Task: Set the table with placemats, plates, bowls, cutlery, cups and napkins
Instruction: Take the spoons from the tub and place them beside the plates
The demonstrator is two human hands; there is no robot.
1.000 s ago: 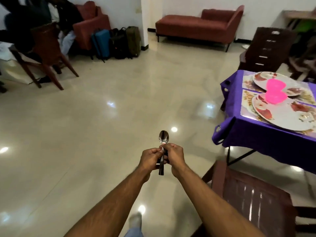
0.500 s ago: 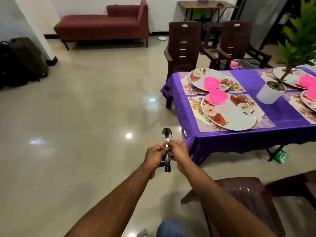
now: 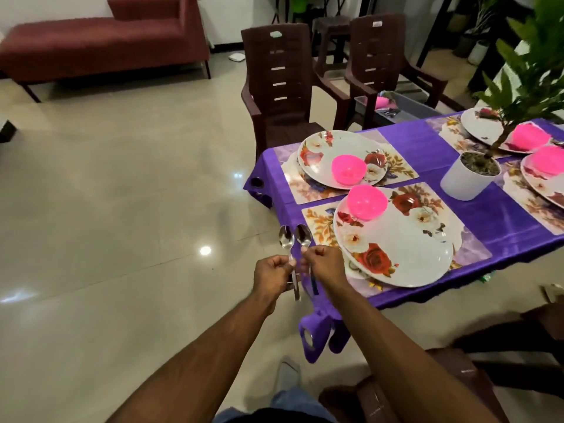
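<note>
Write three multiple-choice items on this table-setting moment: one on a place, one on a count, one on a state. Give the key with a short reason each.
1. Where does the nearest pink bowl sit?
A. on the floor
B. on the far rim of the nearest plate
C. on a chair

2. How many spoon bowls show above the hands?
A. two
B. four
C. none

3. What is the right hand doing?
A. lying flat on the tablecloth
B. hanging idle
C. pinching a spoon

Key:
1 B, the bowl rests on the plate's far edge.
2 A, the left spoon and right spoon stand side by side; the left hand holds one, plus further handles below.
3 C, its fingers close on the right spoon's neck.
</note>
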